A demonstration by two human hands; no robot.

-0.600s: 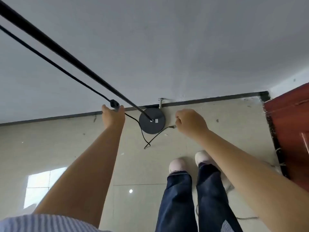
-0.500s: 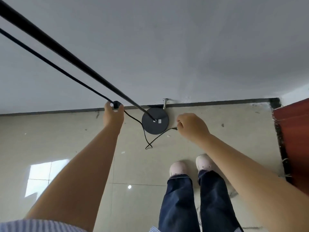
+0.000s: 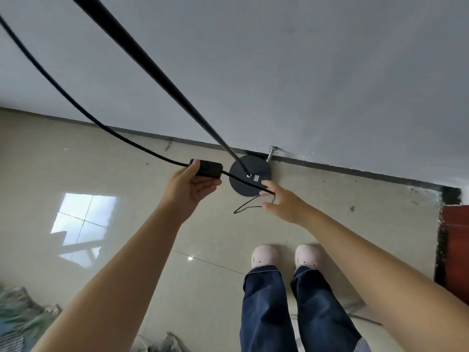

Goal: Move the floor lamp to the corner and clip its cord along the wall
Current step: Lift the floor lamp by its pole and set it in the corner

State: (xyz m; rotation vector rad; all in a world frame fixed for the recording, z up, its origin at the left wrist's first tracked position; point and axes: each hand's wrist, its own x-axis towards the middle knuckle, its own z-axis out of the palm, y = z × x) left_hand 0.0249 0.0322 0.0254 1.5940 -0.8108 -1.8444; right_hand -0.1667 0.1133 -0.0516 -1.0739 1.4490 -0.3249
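The floor lamp's round black base [image 3: 238, 185] sits on the beige tiled floor against the wall's dark skirting. Its thin black pole [image 3: 157, 69] rises toward the upper left. A black cord [image 3: 63, 97] hangs from the upper left to an inline switch [image 3: 209, 168]. My left hand [image 3: 193, 186] holds that switch between thumb and fingers. From the switch the cord runs across the base to my right hand [image 3: 281, 201], which pinches it with the other fingers spread. A loose loop of cord [image 3: 245, 208] lies on the floor below the base.
A metal door stop [image 3: 271, 153] sticks out of the skirting just right of the base. A red-brown door [image 3: 454, 240] stands at the right edge. My two feet in pale slippers [image 3: 265, 254] stand on the tiles. Patterned cloth [image 3: 22, 316] lies at the bottom left.
The view has swung left and down. My left hand turned palm-up and drew the switch away from the wall, showing it lengthwise. My right hand moved in over the base's edge, fingers more spread.
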